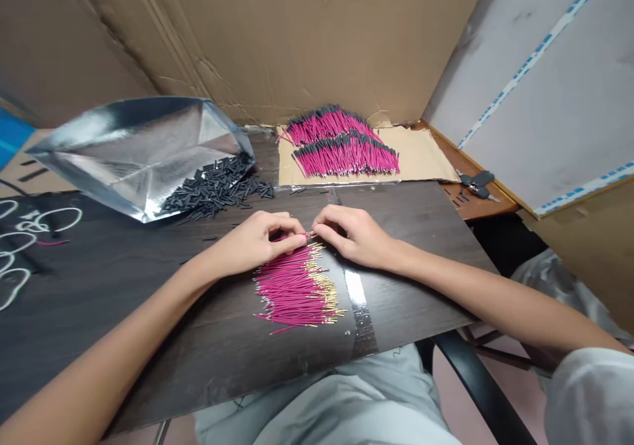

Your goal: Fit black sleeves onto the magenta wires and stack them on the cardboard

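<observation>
Short magenta wires (292,286) with gold-coloured tips lie side by side in a flat pile on the dark table. Above the pile's far end, my left hand (265,239) pinches a magenta wire (308,235) between thumb and forefinger. My right hand (349,232) meets it from the right, thumb and forefinger closed at the wire's gold-coloured end. Whether a black sleeve is also between those right fingertips is too small to tell. Loose black sleeves (218,186) spill from an open silver foil bag (143,148) at the left.
Magenta wires with black ends (347,154) lie in two rows on a cardboard sheet (421,154) at the back. White loops (20,240) lie far left. Keys (478,184) rest on a brown surface at right. Cardboard (297,42) walls the back; clear tape (359,306) crosses the table.
</observation>
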The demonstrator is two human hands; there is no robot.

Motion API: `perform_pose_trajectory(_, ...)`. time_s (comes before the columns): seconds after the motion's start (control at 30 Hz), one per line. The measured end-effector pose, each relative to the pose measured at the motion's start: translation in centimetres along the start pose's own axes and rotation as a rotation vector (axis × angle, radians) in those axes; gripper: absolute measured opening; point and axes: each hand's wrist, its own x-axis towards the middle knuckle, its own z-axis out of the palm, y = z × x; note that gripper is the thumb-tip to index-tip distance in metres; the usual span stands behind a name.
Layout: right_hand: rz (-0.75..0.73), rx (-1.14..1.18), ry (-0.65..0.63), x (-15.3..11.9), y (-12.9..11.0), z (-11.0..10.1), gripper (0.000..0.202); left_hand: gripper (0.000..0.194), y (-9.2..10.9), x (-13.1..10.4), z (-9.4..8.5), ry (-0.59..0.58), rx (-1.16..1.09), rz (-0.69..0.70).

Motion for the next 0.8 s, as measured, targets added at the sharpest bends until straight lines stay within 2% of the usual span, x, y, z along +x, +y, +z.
perform_pose_trajectory(0.33,0.018,0.025,0.023,0.1,-0.2,0.1,0.022,0.037,0.0,0.0,0.5,0.107,-0.033,0.055)
perform_pose_trajectory(0.47,0.039,0.014,0.115,0.5,0.9,-1.5,0.026,0.037,0.0,0.0,0.5,0.193,-0.056,0.030)
perform_pose_trajectory(0.6,0.142,-0.162,0.205,1.1,2.7,-3.8,0.018,0.037,0.1,0.0,0.5,0.247,-0.077,-0.001)
perform_pose_trajectory(0.7,0.203,-0.275,0.149,1.2,3.2,-4.8,0.016,0.036,0.2,0.1,0.6,0.245,-0.094,-0.017)
perform_pose_trajectory(0.8,0.203,-0.380,0.061,0.9,3.1,-4.6,0.019,0.035,0.2,0.1,0.6,0.245,-0.088,-0.019)
